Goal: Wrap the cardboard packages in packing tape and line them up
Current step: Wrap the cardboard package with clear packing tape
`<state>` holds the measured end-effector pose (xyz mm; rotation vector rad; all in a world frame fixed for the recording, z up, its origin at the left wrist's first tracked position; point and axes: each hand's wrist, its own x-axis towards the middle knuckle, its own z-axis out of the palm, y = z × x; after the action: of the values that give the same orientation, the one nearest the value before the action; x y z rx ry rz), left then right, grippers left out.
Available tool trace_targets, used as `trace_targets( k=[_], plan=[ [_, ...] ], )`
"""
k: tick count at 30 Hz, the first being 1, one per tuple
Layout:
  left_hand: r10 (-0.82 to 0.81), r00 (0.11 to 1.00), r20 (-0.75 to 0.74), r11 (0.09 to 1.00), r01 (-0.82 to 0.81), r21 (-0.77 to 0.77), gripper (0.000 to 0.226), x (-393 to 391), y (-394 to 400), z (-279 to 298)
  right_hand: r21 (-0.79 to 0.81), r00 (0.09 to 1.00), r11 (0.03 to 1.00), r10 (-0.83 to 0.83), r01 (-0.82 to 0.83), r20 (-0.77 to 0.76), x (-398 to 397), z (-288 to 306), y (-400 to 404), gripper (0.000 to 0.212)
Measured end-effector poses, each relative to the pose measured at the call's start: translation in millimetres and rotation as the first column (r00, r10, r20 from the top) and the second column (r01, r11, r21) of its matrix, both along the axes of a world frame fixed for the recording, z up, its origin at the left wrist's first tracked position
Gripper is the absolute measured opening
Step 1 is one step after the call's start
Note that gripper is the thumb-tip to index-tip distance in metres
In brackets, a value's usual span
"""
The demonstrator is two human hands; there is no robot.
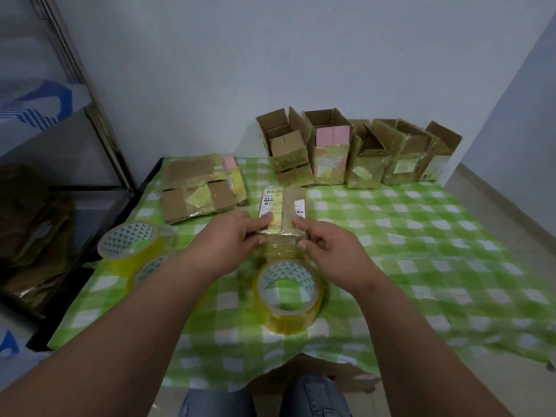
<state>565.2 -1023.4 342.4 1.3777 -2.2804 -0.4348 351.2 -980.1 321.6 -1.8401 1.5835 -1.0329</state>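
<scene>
On checkered surface (391, 236), both hands (231, 236) (328, 248) pinch a flat package (284, 212) near end, apparently smoothing tape; next, tear from roll (288, 296).

arms: bare to beyond the elbows, no sleeves showing
left hand (231, 236): no glove
right hand (334, 251): no glove
legs: blue jeans (316, 395), faded patches
</scene>
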Motion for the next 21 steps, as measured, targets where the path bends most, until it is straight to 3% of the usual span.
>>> trace_targets(
  k=[6, 9, 12, 21],
  plan=[
    [-0.099, 0.988, 0.117, 0.982, 0.078, 0.171, 0.055, 5, -5, 14, -0.001, 1.000, 1.000, 0.006, -0.006, 0.024, 3, -2, -2, 0.047],
    [-0.131, 0.987, 0.095, 0.949, 0.097, 0.299, 0.061, 7, -7, 23, 0.003, 0.999, 1.000, 0.013, -0.013, 0.042, 2, -4, 4, 0.052],
    [-0.125, 0.985, 0.123, 0.966, 0.092, 0.240, 0.061, 7, -7, 21, 0.053, 0.993, 0.997, 0.050, -0.056, 0.106, -3, 2, 5, 0.057],
    [0.018, 0.998, -0.061, 0.995, -0.012, 0.100, 0.051, 2, -7, 1, 0.018, 0.997, 1.000, -0.020, 0.018, 0.073, 2, 0, 0, 0.047]
  ],
)
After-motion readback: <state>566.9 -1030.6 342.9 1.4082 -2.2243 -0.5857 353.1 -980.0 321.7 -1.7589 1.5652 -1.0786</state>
